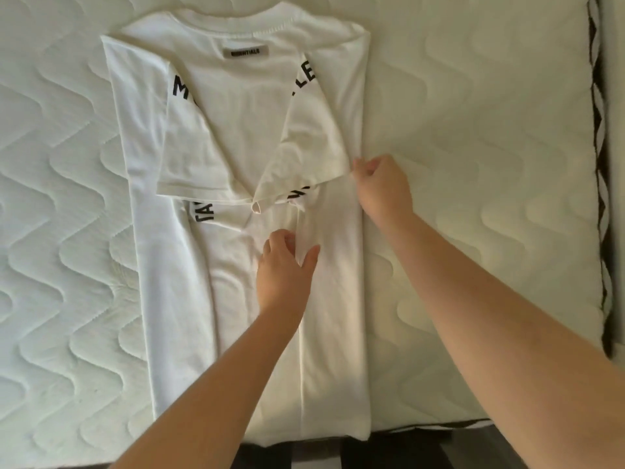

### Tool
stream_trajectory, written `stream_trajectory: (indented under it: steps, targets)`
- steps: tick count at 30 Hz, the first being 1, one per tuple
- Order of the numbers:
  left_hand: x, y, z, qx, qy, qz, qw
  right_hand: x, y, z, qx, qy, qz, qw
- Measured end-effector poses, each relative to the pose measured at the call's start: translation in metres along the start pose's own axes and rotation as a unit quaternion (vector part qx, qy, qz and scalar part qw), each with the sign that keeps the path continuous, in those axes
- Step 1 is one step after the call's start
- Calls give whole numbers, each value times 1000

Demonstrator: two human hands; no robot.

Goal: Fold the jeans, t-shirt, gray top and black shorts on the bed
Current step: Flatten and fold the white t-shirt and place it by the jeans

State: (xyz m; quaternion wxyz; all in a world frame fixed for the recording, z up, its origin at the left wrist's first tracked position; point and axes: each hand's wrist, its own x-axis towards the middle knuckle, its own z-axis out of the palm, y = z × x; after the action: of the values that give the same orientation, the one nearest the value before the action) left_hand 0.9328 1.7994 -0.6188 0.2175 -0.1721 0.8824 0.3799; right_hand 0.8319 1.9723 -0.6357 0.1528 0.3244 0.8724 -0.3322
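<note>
From my remote station I see one white t-shirt (236, 137) lying flat on the quilted white mattress (473, 113), filling the centre of the frame from the collar at the top to the hem at the bottom edge. Both long sides are folded inward, so the garment forms a tall narrow panel. The two sleeves are turned over onto the body and meet near the middle of the frame; black printed letters show in part on and below them. A grey label (246, 51) sits just under the collar, upper centre.

The left hand (282, 269), at centre frame, rests on the shirt below the sleeves, fingers curled into the fabric along a lengthwise crease and the thumb spread apart; I read it as gripping a small gather of cloth. The right hand (380, 187), right of centre, is curled narrow and pinches the hem of the right-hand sleeve at the shirt's folded edge.

A dark patterned trim (598, 164) runs down the mattress edge at the far right of the frame.
</note>
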Motion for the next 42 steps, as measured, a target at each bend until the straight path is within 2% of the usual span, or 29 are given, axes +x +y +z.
stream_trajectory:
  steps: [4,7,11,15,17,20,25,30,35,39,42]
  targets:
    - [-11,-9,-3,29,-40,-58,997,-38,20,5,-75,-68,-65,993]
    - [-8,-14,-8,18,-76,-83,993,-50,31,0,-70,-49,-62,994]
    - [-24,-30,-8,6,-162,-87,983,-71,44,0,-63,-14,-47,997]
    - [-65,-57,0,-118,-232,-115,959,-112,69,9,-90,-105,-14,990]
    - [-86,-70,4,-166,-266,-133,940,-133,85,11,-73,-125,-1,989]
    - [-108,-87,9,-157,-264,-132,942,-161,108,12,-47,-114,3,992]
    - [-135,-104,15,-135,-269,-165,939,-222,143,22,-49,-188,43,980]
    - [-164,-123,30,-108,-261,-194,939,-268,175,22,-29,-131,81,988]
    - [-186,-138,43,-132,-244,-231,933,-290,198,27,-26,-190,87,978]
    - [-194,-144,47,-127,-263,-259,921,-298,212,21,-7,-167,70,983]
    - [-199,-146,39,-55,-288,-252,922,-305,214,20,-27,-154,57,986]
